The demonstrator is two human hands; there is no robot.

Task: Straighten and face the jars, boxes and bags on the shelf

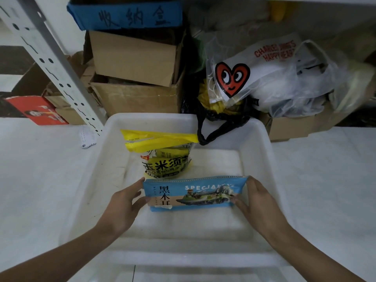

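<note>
**Holding the blue bag upright in the white tub**

Looking down, we see both forearms reach in from the near edge over a white plastic tub [85, 192] that sits on the pale floor in front of the shelf. Our left hand [124, 202] grips the left end of a blue bag [193, 193], fingers behind it and thumb on its front face. Our right hand [254, 198] pinches the right end the same way, thumb on the printed front. The bag stands on its long edge in the near half of the tub, label facing us.

Just behind it, toward the tub's far left, a yellow bag [162, 151] stands upright with its folded top leaning right. A black plastic bag [219, 123] droops over the tub's far rim.

Farther back, on the lowest shelf level, stacked cardboard boxes [134, 78] sit at left with a blue storage box [126, 14] on top. To their right lies a clear bag with a red heart [233, 78] among crumpled plastic bags [301, 86]. A white perforated upright [50, 64] slants down at far left, with a red box [38, 110] beyond it.
</note>
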